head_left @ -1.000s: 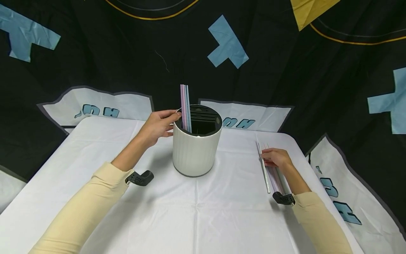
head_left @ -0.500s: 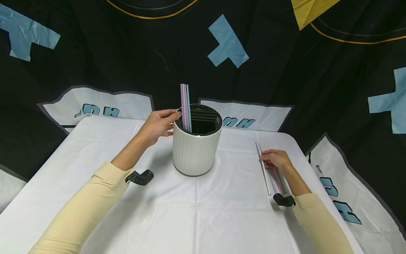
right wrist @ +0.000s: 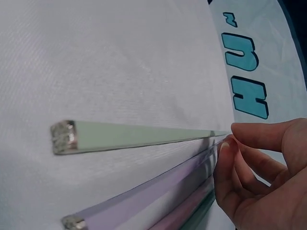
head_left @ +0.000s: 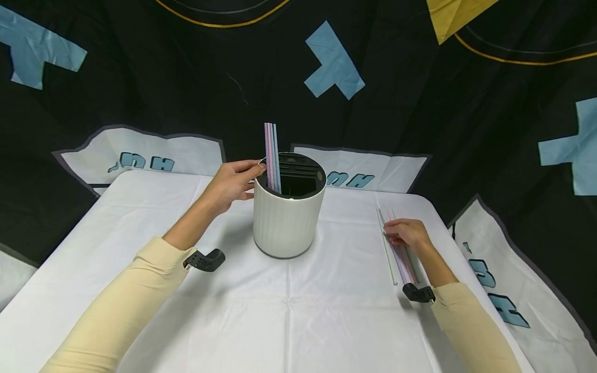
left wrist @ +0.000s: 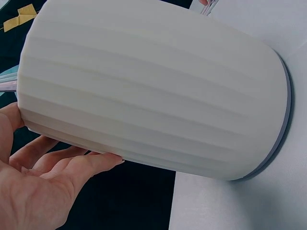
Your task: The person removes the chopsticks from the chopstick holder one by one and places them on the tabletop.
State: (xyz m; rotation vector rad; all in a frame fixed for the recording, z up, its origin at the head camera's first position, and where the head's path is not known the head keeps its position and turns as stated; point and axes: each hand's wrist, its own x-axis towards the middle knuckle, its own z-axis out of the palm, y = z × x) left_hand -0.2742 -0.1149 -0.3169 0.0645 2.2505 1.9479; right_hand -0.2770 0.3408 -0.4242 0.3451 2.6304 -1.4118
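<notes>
A white ribbed utensil holder (head_left: 286,228) with a black insert stands upright on the white cloth. Several pink and blue chopsticks (head_left: 272,158) rise from its left side. My left hand (head_left: 230,184) holds the holder by its left wall, thumb at the rim and fingers along the outside, as the left wrist view shows. To the right, my right hand (head_left: 406,233) pinches a pale green chopstick (right wrist: 129,136) between thumb and forefinger. That chopstick has a silver-coloured end cap. Beside it lie a lilac chopstick (right wrist: 144,196), a pink one and a darker green one, partly hidden by the hand.
White cloth (head_left: 242,321) covers the table, with a black drape (head_left: 196,83) behind it. Printed white panels (head_left: 359,166) border the table's back and right side. A black wrist device (head_left: 205,260) is worn on each arm.
The chopstick at my right fingers has turned a little, now showing as a thinner greenish line in the head view. My left hand and the holder stay in place.
</notes>
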